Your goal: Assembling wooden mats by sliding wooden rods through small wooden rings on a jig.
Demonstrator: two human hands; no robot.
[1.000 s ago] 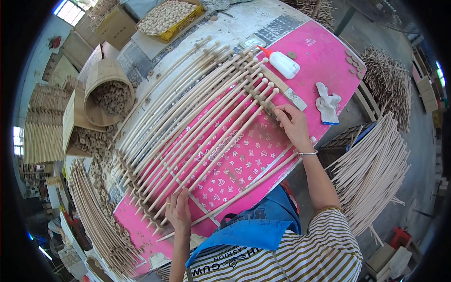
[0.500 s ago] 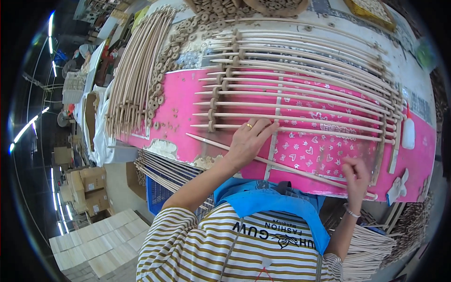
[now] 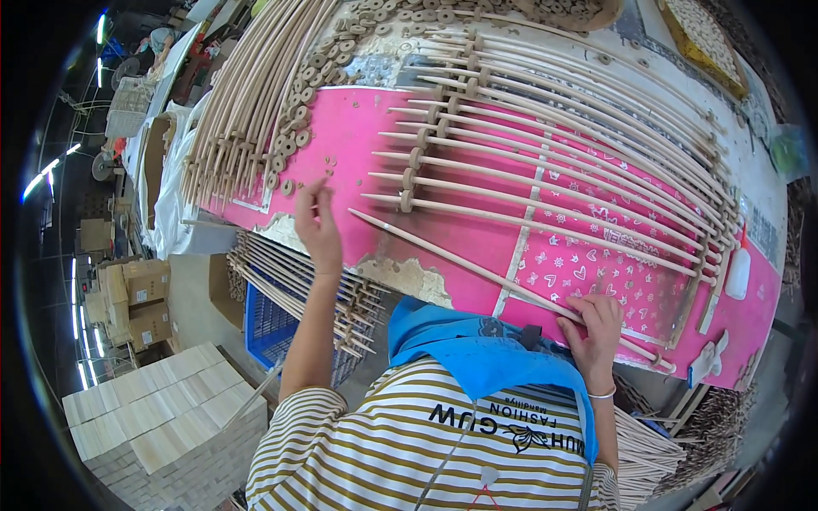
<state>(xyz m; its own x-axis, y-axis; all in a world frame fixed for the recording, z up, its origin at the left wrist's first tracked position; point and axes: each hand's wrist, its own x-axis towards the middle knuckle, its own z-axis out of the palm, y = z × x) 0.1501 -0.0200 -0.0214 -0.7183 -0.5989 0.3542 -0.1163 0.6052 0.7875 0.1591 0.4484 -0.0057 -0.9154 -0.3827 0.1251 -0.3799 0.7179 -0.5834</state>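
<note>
Brown discs (image 3: 562, 8) in tan tub (image 3: 611, 17)

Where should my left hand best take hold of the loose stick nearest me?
Probably the bare shaft just behind its pointed tip, coming from the left. The loose stick slants across the table edge with that tip toward your left hand, while your right hand pinches it nearer the opposite end.

Black lettering (image 3: 463, 421), flower-like emblem (image 3: 526, 439), on striped shirt (image 3: 366, 434)
</note>
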